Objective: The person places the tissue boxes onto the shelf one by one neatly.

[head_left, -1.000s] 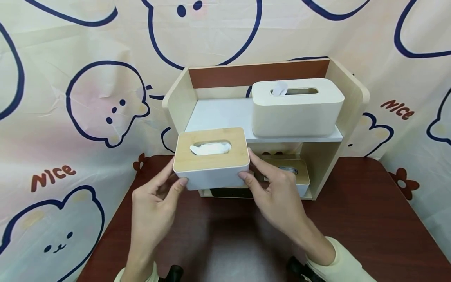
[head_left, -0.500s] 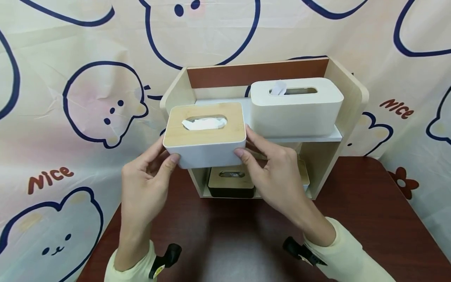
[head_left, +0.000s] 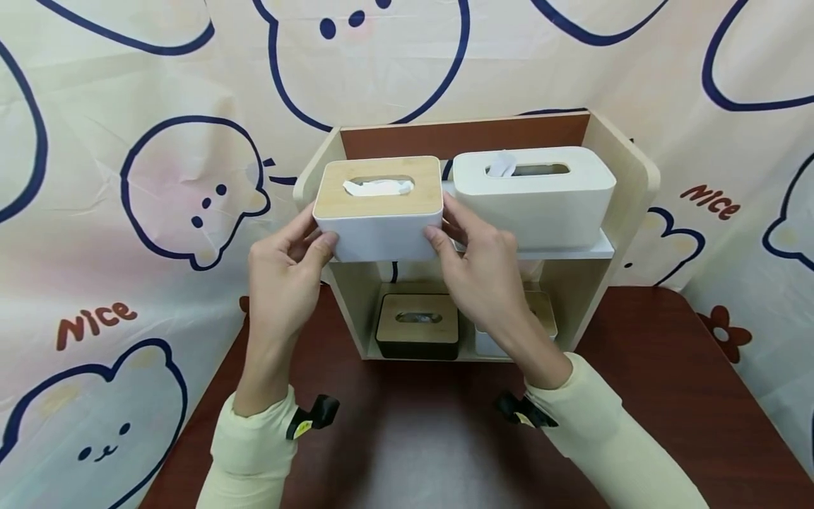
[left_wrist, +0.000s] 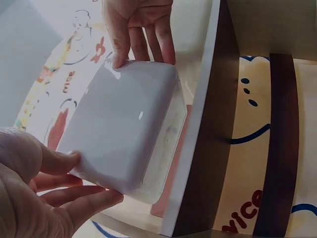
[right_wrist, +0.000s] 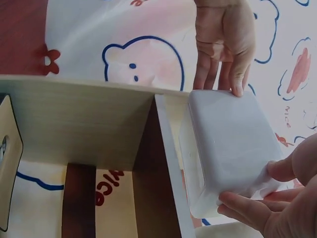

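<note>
A white tissue box (head_left: pixel 381 239) with a light wooden lid and white tissue in its slot is held between both hands, at the front of the shelf unit's left upper level. My left hand (head_left: pixel 284 283) grips its left end, thumb on the front face. At the right end, my right hand (head_left: pixel 486 272) grips it with the thumb likewise in front. Both wrist views show the box (left_wrist: pixel 116 114) from below, tilted next to the edge of the upper shelf board (right_wrist: pixel 171 163). Whether it touches the board cannot be told.
A larger white tissue box (head_left: pixel 531 215) stands on the upper shelf, right of the held one. Below are a black tissue box with a wooden lid (head_left: pixel 417 348) and a white one (head_left: pixel 490 344), partly behind the right hand. The shelf unit stands on a dark red-brown table (head_left: pixel 407 438).
Both hands have raised the tissue box from in front of the lower compartment to the upper shelf and moved it forward. The black tissue box below has come into full view.
</note>
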A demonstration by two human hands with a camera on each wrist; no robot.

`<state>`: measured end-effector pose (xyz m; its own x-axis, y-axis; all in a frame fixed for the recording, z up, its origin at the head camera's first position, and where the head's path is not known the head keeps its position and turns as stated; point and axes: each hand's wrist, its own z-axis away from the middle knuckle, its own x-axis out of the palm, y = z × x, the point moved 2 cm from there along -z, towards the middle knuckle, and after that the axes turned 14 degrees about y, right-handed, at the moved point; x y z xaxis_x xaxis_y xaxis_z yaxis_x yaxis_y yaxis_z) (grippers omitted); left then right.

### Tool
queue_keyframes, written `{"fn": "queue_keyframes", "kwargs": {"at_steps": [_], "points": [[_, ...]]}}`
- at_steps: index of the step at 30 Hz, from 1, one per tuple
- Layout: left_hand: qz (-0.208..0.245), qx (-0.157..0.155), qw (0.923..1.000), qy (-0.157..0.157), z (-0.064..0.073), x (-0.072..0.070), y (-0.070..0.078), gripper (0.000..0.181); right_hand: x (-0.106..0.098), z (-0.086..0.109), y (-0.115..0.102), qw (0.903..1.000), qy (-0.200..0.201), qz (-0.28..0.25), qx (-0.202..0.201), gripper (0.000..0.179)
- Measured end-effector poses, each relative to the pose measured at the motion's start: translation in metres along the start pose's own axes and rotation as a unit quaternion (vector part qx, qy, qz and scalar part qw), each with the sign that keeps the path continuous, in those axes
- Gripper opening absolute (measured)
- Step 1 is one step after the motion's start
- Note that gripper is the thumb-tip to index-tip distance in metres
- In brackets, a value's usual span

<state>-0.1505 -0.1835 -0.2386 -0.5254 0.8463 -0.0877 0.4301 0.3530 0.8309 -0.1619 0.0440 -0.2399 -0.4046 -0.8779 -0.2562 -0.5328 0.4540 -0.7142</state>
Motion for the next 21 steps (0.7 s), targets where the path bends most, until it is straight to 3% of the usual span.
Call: {"fn": "queue_keyframes", "kwargs": {"at_steps": [6,16,21], "points": [[0.006,-0.005,0.9997,0.021,-0.009,0.01,-0.008,0.045,0.008,-0.008,0.002,0.9999,0.009,0.011,0.002,0.047],[-0.034,-0.021,0.9981,0.046,-0.019,0.017,-0.011,0.046,0.021,-0.017,0.008,0.9984,0.029,0.036,-0.031,0.03],[-0.046,-0.01,0.9975,0.052,-0.019,0.02,-0.015,0.045,0.026,-0.016,0.01,0.9985,0.023,0.049,-0.008,0.034]]}}
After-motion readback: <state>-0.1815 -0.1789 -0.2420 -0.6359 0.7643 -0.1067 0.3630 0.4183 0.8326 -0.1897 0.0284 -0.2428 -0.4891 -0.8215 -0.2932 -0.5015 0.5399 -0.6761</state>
